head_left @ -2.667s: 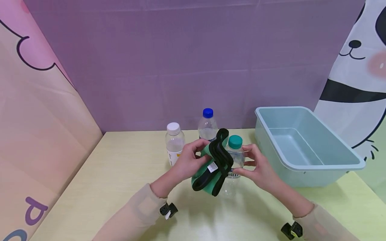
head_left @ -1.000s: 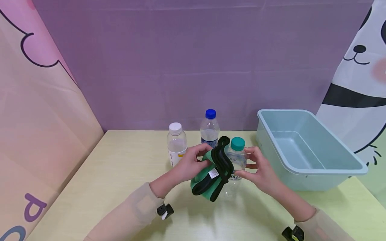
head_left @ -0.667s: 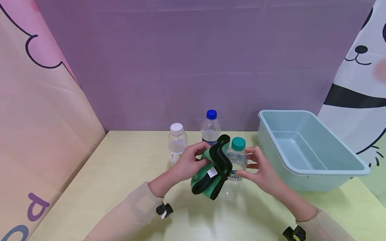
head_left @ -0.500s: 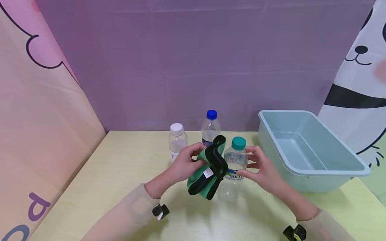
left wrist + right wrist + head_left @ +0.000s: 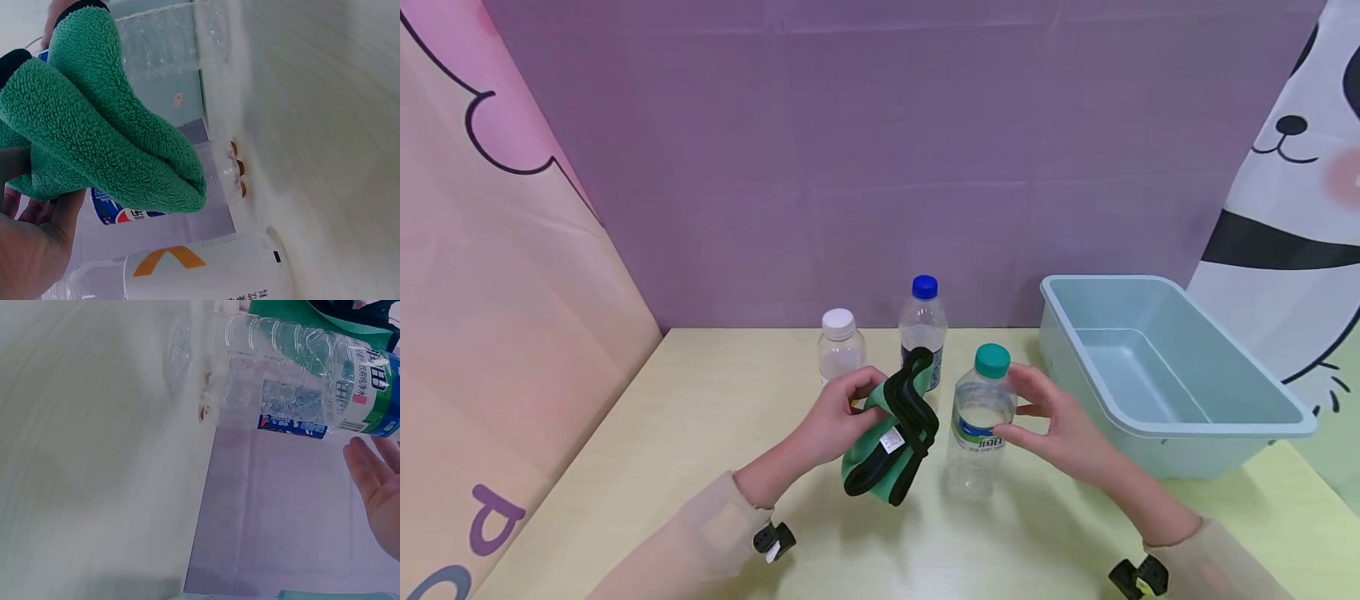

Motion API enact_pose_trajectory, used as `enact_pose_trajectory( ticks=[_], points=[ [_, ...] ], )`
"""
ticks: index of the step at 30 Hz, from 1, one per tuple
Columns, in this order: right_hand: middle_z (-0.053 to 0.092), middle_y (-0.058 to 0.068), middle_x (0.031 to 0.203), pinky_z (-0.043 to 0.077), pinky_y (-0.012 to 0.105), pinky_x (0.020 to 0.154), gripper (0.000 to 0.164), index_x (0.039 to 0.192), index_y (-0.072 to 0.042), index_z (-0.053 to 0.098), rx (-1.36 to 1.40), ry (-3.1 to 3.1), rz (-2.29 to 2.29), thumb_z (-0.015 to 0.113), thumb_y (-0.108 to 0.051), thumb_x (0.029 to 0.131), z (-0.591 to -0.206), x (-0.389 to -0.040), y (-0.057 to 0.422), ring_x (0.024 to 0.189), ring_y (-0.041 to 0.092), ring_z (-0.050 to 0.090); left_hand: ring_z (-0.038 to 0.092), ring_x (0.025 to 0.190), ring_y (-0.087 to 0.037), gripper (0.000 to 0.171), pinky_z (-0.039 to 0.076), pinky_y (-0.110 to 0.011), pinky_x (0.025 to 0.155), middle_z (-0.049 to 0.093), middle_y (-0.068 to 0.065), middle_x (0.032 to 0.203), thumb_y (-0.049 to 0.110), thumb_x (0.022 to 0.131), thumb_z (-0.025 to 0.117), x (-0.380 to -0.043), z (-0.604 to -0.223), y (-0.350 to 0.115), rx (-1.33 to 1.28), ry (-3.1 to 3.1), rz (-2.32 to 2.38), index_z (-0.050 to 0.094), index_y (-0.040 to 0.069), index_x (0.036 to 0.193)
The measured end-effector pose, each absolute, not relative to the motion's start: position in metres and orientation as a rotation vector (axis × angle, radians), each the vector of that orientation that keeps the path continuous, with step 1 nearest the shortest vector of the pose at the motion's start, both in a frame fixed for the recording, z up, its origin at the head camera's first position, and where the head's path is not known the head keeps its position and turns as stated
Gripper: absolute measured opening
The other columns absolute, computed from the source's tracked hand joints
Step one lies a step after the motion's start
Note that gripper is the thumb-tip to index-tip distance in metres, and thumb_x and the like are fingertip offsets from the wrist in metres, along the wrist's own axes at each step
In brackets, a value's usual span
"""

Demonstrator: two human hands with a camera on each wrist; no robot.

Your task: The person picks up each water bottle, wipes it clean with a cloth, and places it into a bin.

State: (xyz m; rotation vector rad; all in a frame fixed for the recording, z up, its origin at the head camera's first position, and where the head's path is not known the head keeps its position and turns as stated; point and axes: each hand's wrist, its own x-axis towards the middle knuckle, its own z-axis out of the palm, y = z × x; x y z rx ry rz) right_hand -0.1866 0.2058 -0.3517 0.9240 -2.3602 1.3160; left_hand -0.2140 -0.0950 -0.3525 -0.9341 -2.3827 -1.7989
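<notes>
The fingers of the person's left hand (image 5: 835, 422) are pinching a folded green cloth (image 5: 119, 144) with black edging, and they are keeping it up off the table (image 5: 722, 400). The thumb and fingers of the right hand (image 5: 1063, 429) are curving about the right side of a clear teal-capped bottle (image 5: 979, 421); they look clamped on it, though I cannot tell how firmly. The bottle is standing upright at the near middle of the table, its long axis running straight up from the top.

What seems to matter most is the narrow gap between these 2 things: the cloth is hanging just left of the bottle, slanting beside its upright side, apart from it in the head view. From the left fingers, the bottle is lying to the right, past the cloth. The right hand is clearly the nearer of the 2 to it.

Farther out, 2 other bottles are standing beyond the left hand: a white-capped bottle (image 5: 841, 354) to the far left and a blue-capped bottle (image 5: 923, 321) at the far middle. To the right, a pale blue tub (image 5: 1210, 454) is sitting near the right hand.
</notes>
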Motion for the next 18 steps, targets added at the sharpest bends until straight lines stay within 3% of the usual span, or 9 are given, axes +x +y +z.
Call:
enact_pose_trajectory(
  ticks=[8,18],
  points=[
    [0.049,0.009,0.136,0.049,0.030,0.084,0.079,0.141,-0.005,0.037,0.694,-2.358,1.288,0.081,-0.002,0.075,-0.349,-0.175,0.193,0.122,0.029,0.049,0.060,0.086,-0.023,0.012,0.053,-0.031,0.074,0.067,-0.011,0.093,-0.008,0.088,0.061,-0.213,-0.354,-0.101,-0.885,-2.407,-1.775,0.062,0.000,0.097],
    [0.049,0.004,0.125,0.048,0.034,0.078,0.084,0.133,-0.004,0.039,0.490,-2.296,1.217,0.090,-0.011,0.067,-0.347,-0.168,0.167,0.115,0.022,0.047,0.060,0.087,-0.023,0.013,0.054,-0.031,0.074,0.067,-0.011,0.093,-0.009,0.088,0.061,-0.215,-0.354,-0.103,-0.891,-2.396,-1.793,0.062,0.000,0.098]
  ],
)
